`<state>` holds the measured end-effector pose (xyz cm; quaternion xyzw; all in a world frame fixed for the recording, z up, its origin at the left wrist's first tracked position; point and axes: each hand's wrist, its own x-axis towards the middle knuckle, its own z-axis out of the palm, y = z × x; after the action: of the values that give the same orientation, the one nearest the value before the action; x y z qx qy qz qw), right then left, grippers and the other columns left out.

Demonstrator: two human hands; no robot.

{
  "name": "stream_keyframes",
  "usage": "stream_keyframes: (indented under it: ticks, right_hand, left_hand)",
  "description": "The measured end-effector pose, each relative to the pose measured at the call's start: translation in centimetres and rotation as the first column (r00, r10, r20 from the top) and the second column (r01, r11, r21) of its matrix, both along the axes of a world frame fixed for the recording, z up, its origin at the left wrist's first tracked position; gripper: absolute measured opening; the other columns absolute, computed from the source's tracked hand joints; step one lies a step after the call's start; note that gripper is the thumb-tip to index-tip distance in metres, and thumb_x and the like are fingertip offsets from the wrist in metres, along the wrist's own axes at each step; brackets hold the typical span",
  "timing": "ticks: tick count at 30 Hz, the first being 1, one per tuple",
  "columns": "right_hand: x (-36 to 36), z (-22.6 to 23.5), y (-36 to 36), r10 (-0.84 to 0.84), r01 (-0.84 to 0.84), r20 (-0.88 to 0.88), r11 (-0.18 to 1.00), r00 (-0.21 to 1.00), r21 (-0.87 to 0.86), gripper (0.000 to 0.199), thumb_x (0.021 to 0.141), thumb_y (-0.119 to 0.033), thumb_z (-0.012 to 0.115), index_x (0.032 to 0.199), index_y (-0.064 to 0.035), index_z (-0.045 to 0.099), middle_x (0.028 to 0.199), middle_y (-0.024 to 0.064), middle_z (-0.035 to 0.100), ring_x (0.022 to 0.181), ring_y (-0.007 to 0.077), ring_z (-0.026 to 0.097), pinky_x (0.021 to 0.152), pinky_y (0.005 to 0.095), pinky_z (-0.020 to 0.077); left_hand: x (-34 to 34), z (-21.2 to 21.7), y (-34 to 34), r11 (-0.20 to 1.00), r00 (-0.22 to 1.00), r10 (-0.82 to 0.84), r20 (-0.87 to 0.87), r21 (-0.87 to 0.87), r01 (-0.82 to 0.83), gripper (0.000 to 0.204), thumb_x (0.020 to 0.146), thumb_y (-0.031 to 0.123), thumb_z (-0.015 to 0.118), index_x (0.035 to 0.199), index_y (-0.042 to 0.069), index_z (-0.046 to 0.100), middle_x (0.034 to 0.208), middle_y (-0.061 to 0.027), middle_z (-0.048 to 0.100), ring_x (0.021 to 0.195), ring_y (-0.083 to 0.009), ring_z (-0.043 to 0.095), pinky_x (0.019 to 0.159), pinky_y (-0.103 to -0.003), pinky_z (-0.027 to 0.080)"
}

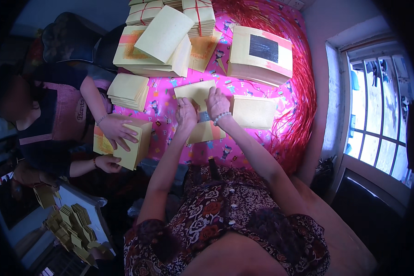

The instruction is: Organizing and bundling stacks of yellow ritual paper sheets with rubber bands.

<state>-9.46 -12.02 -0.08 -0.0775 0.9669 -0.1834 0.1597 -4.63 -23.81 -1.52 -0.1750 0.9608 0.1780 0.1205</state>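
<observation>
My left hand [186, 115] and my right hand [217, 103] both press down on a stack of pale yellow paper sheets [195, 92] lying on a pink patterned table cover [170, 131]. A beaded bracelet sits on my right wrist. Just right of my hands lies another yellow stack [254, 112]. Whether the fingers pinch a sheet or only rest flat on the stack is hard to tell.
Across on the left, another person's hands [117, 133] hold a thick yellow stack [131, 142]. More stacks [154, 43] and a wrapped block with a black patch [261, 53] sit farther back. Red strings [299, 106] lie along the right edge. A window [377, 115] is at the right.
</observation>
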Motion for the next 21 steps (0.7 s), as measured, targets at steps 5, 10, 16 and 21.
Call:
stream_keyframes:
  ticks: [5, 10, 16, 21]
  right_hand:
    - [1.8, -1.7, 0.6, 0.157, -0.161, 0.108, 0.987, 0.982, 0.030, 0.032, 0.080, -0.024, 0.066, 0.099, -0.0028, 0.052, 0.099, 0.0168, 0.060, 0.094, 0.0301, 0.060, 0.079, 0.0367, 0.0510]
    - [2.3, -3.5, 0.7, 0.132, -0.133, 0.031, 0.991, 0.991, 0.026, 0.030, 0.080, -0.022, 0.065, 0.098, -0.0030, 0.051, 0.097, 0.0146, 0.058, 0.095, 0.0297, 0.059, 0.079, 0.0368, 0.0498]
    - [3.1, -3.3, 1.0, 0.136, -0.138, -0.058, 0.990, 0.989, -0.028, 0.020, 0.081, -0.015, 0.059, 0.096, -0.0046, 0.051, 0.093, 0.0126, 0.055, 0.092, 0.0278, 0.057, 0.078, 0.0384, 0.0482]
    - [3.1, -3.7, 1.3, 0.107, -0.111, -0.045, 0.990, 0.993, -0.084, 0.022, 0.080, -0.016, 0.060, 0.096, -0.0047, 0.050, 0.095, 0.0135, 0.053, 0.092, 0.0291, 0.056, 0.079, 0.0400, 0.0465]
  left_hand:
    - [0.3, -0.8, 0.1, 1.000, 0.999, 0.016, -0.040, 0.005, -0.016, 0.050, 0.077, 0.030, 0.070, 0.102, -0.002, 0.041, 0.100, -0.0218, 0.048, 0.087, -0.0372, 0.058, 0.072, -0.044, 0.050]
    - [1.5, -1.4, 0.7, 0.999, 0.987, 0.004, -0.163, -0.035, -0.010, 0.045, 0.082, 0.030, 0.064, 0.105, -0.002, 0.042, 0.101, -0.0213, 0.047, 0.091, -0.0379, 0.054, 0.078, -0.045, 0.046]
    - [3.1, -2.2, -0.4, 0.999, 0.956, -0.023, -0.292, 0.026, 0.032, 0.054, 0.082, 0.031, 0.063, 0.119, -0.001, 0.040, 0.103, -0.0205, 0.045, 0.093, -0.0386, 0.052, 0.079, -0.045, 0.044]
    - [3.1, -2.4, -0.3, 0.997, 0.960, 0.015, -0.279, 0.078, 0.008, 0.056, 0.083, 0.030, 0.064, 0.123, 0.001, 0.039, 0.104, -0.0205, 0.044, 0.094, -0.0391, 0.051, 0.078, -0.045, 0.044]
